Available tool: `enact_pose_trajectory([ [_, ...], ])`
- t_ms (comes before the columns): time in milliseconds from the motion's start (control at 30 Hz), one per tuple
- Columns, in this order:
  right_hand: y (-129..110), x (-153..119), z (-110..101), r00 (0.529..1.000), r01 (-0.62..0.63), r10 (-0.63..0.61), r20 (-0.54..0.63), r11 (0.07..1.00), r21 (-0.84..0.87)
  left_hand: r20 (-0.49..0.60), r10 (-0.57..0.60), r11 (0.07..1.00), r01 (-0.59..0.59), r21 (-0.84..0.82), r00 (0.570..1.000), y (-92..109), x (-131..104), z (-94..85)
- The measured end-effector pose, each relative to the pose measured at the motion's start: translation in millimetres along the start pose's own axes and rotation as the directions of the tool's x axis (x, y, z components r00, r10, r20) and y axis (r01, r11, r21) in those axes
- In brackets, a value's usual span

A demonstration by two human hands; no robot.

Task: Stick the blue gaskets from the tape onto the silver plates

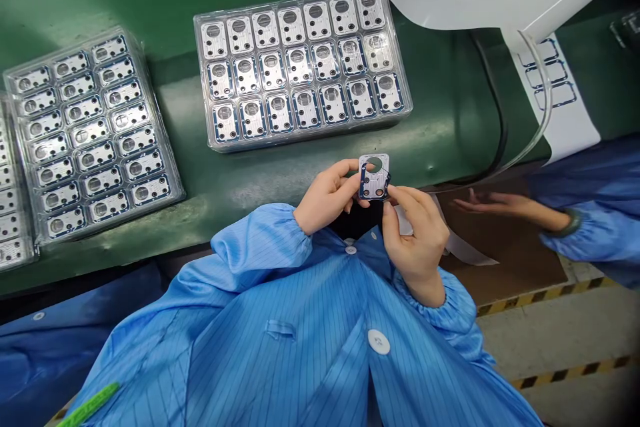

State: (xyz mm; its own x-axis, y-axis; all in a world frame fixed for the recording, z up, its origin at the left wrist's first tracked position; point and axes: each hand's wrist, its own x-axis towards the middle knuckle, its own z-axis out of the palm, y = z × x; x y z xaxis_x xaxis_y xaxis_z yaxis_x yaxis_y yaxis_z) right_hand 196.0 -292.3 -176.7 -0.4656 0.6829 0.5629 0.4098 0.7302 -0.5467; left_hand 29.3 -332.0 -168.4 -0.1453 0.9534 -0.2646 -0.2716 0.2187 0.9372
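Note:
Between my two hands, in front of my chest, is a small silver metal plate (pixel 375 177) with a large round hole, smaller holes below it and a dark blue edging. My left hand (pixel 333 193) pinches the plate at its left edge. At its lower right edge, the fingertips of my right hand (pixel 417 230) are closed on the dark edging. Just beyond my hands lies a clear plastic tray (pixel 300 137) with rows of similar silver plates; many show blue edging, while the top row looks plain.
More filled trays (pixel 173 180) stand on the green table (pixel 170 67) at the left. White backing strip (pixel 460 10) curls over the table at the upper right, near a cable and clear tube. A co-worker's hand (pixel 520 207) reaches in from the right.

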Motion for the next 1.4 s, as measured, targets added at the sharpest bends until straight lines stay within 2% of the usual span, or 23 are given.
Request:
enact_pose_trajectory([
  [333,-0.1,1.8,-1.9,0.998,-0.046,0.044,0.035,0.997,0.059,0.033,-0.011,0.999,0.013,-0.047,0.999,0.8,1.0,-1.5],
  [567,-1.1,2.8,-1.3,0.998,-0.054,0.054,0.017,0.997,0.057,0.034,-0.045,0.991,0.049,-0.128,0.998,6.4,-1.5,-1.2],
  [767,-1.1,4.7,-2.0,0.998,-0.062,0.062,0.024,0.997,0.040,0.093,-0.015,0.997,0.022,-0.070,0.996,9.2,-4.6,-3.9],
  [1000,-0.6,5.5,-2.2,0.998,-0.057,0.056,0.026,0.997,0.051,0.093,0.008,0.992,0.004,-0.126,0.996,7.7,-4.2,-4.6],
  [1100,-0.6,5.5,-2.1,0.998,-0.060,0.059,0.023,0.997,0.051,0.117,-0.003,0.994,0.016,-0.105,0.993,5.9,-4.8,-4.7],
  [1400,0.8,4.9,-2.5,0.998,-0.056,0.054,0.028,0.997,0.047,0.164,-0.006,0.977,0.040,-0.208,0.986,-1.5,-3.5,-4.0],
])
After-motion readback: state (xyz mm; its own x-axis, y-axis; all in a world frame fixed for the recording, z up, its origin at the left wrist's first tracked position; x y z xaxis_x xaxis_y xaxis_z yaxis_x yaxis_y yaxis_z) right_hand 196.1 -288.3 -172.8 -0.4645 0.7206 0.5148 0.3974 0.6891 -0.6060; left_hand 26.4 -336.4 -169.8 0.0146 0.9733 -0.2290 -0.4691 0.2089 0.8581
